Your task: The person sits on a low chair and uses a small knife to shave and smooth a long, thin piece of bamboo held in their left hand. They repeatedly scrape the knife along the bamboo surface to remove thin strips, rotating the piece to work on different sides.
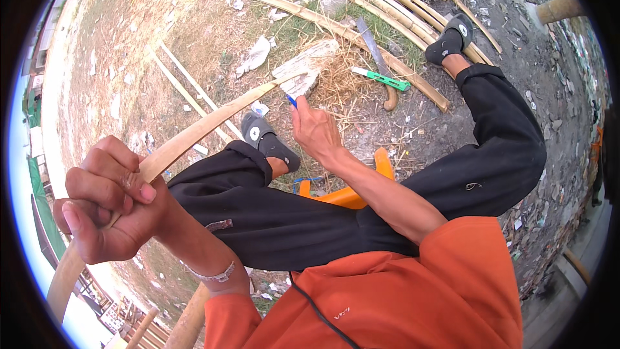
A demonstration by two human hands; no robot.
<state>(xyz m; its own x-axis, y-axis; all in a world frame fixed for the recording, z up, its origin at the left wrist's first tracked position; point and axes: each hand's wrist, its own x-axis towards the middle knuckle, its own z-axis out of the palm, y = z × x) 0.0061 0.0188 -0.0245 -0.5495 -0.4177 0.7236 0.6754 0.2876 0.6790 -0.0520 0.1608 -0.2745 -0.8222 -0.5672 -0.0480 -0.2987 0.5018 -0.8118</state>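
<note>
My left hand [110, 200], raised at the left, is closed round a long, flat bamboo strip [200, 126]. The strip slants from the lower left up to a pale, weathered wood block [307, 61], its far end over the block. My right hand [316, 130] is closed on a small blue-handled knife [292, 101] close to that end; most of the knife is hidden in the fist. On straw and shavings beside the block lie a green utility knife [381, 79] and a long grey blade [371, 42] with a curved wooden handle [391, 98].
Several split bamboo lengths [381, 10] lie across the far ground. Two thin strips [190, 84] rest at the left. Under my legs is an orange plastic seat [345, 197]. My sandalled feet stand either side of the block. Bamboo poles [187, 323] show at the lower left.
</note>
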